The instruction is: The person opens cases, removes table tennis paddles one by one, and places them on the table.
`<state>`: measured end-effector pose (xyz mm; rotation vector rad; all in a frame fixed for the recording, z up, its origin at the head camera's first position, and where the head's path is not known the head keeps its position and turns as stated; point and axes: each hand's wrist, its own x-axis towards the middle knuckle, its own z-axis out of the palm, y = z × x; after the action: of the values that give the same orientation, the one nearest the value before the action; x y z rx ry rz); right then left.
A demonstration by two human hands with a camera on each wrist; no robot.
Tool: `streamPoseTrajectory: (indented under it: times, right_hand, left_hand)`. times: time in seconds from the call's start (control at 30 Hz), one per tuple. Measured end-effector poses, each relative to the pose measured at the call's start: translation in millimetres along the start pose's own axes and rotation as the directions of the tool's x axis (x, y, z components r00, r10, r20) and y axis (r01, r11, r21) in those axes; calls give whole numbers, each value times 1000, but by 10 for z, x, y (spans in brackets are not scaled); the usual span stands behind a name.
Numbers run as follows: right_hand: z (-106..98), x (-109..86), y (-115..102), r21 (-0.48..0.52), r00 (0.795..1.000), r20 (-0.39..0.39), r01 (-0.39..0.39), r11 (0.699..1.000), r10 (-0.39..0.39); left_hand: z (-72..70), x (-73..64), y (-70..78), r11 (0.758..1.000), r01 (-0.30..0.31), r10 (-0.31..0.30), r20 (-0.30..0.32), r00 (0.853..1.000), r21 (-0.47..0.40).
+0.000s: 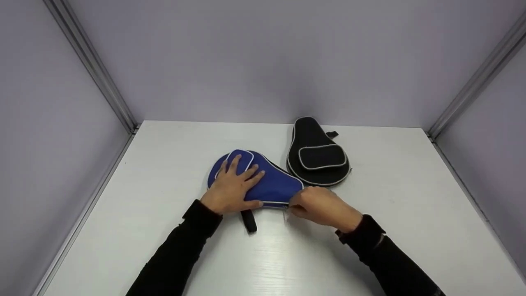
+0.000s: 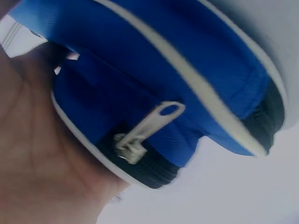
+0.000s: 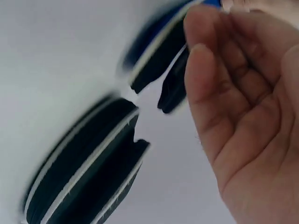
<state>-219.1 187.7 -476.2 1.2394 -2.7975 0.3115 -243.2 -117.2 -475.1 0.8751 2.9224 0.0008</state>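
Note:
A blue table tennis bat case (image 1: 279, 185) with white piping lies flat, its narrow end to the right. My left hand (image 1: 232, 190) rests on its rounded end with fingers spread over the front pocket (image 1: 245, 158). In the left wrist view, a metal zipper pull (image 2: 154, 123) hangs free on the pocket beside my palm (image 2: 37, 149). At the near corner of the narrow end, my right hand (image 1: 320, 206) pinches the zipper edge; the curled fingers (image 3: 198, 70) hide what lies between them. A black strap (image 1: 248, 222) sticks out from the near side.
A black bat case (image 1: 314, 131) with white piping and a pocket lies just behind, its rounded end close to the blue one. Both lie on a white table (image 1: 164, 164). Pale panels with metal corner posts (image 1: 98, 70) rise at the back and both sides.

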Motion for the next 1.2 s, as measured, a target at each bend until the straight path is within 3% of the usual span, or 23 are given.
streamPoseTrajectory:
  times: [0.13, 0.27, 0.37, 0.53, 0.7, 0.93, 1.2]
  right_hand:
    - [-116, -17, 104, 90, 997, -56, -41, 995, 46]
    - [-84, -15, 202, 121, 989, -100, -100, 988, 113]
    - [-18, -19, 262, 127, 989, -77, -113, 985, 124]
    - [38, -33, 319, 116, 997, 9, -76, 990, 75]
    - [36, -41, 321, 132, 998, 57, -32, 991, 24]
    - [39, -44, 297, 132, 997, 68, 33, 991, -42]
    - [57, -19, 151, 96, 987, 105, 114, 989, -124]
  left_hand:
    - [-12, 13, -13, 997, -71, 71, 14, 997, 12]
    - [-26, 7, -21, 992, -126, 127, 33, 991, -11]
    - [-34, 2, -17, 983, -179, 181, 35, 983, -40]
    - [-33, 9, 10, 963, -257, 260, 24, 965, -82]
    - [-21, 46, 37, 956, -286, 288, 12, 958, -69]
    - [-49, 74, -23, 945, -326, 326, -12, 945, -10]
    - [-69, 71, -181, 950, -289, 300, -84, 950, 119]
